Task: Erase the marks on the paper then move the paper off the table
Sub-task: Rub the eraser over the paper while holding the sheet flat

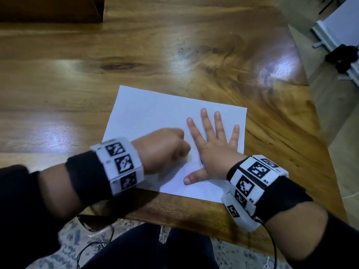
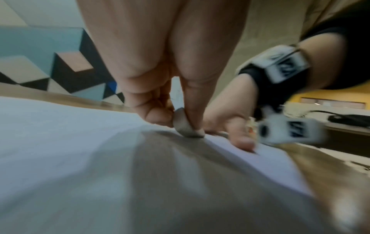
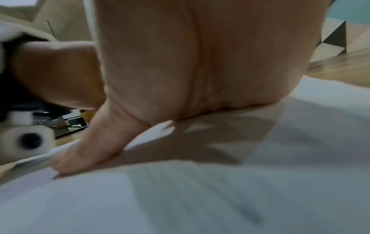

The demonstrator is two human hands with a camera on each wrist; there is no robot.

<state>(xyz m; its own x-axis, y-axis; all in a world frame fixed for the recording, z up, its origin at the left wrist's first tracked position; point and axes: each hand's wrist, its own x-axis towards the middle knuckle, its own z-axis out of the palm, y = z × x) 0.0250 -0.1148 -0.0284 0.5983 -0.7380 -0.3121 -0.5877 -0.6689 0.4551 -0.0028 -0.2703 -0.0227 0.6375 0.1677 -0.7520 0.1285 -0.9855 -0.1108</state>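
Note:
A white sheet of paper (image 1: 155, 115) lies on the wooden table (image 1: 77, 84) near its front right corner. My right hand (image 1: 211, 146) lies flat on the paper's right half, fingers spread straight. My left hand (image 1: 165, 148) is curled over the paper just left of it. In the left wrist view its thumb and fingers pinch a small grey-white eraser (image 2: 185, 125) whose lower edge touches the paper (image 2: 60, 134). The right wrist view shows my right palm (image 3: 180, 71) pressed onto the sheet (image 3: 220, 197). No marks stand out on the paper.
The table's front edge (image 1: 194, 224) runs just below the paper, with speckled floor and my dark-clothed lap beneath. The table's right edge (image 1: 310, 105) is close to the sheet. A white frame and a dark object (image 1: 343, 57) stand beyond the right edge.

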